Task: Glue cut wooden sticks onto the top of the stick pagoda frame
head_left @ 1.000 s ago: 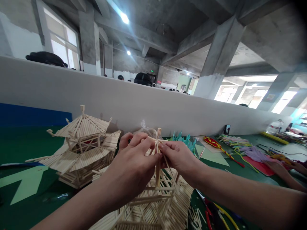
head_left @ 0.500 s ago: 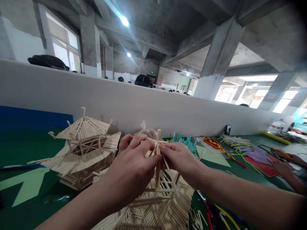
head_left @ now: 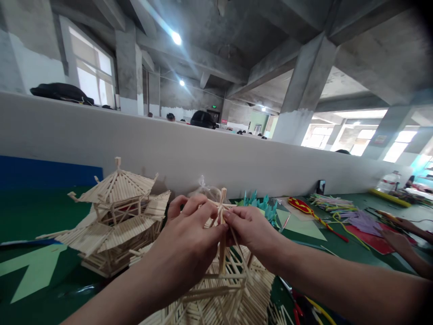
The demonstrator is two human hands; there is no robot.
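In front of me stands a model roof frame (head_left: 216,293) made of thin wooden sticks, partly hidden by my arms. An upright wooden post (head_left: 222,253) rises from it, with sticks meeting near its top. My left hand (head_left: 192,230) pinches the sticks at this joint from the left, fingers curled. From the right, my right hand (head_left: 250,225) grips a thin stick against the same joint between thumb and forefinger. The exact contact points are partly covered by the fingers. At the left sits a second stick-built pavilion (head_left: 118,216) with tiered roofs.
A white partition (head_left: 162,155) runs behind the green table (head_left: 30,198). Pliers (head_left: 297,307) and loose sticks (head_left: 279,313) lie at lower right. Turquoise paper pieces (head_left: 259,205), a red-and-yellow ornament (head_left: 299,205) and paper strips (head_left: 361,221) lie farther right, near another person's hand (head_left: 394,241).
The view has tilted slightly upward, so the scene sits a little lower. Both hands stay at the post's top joint, with barely any shift of the fingers.
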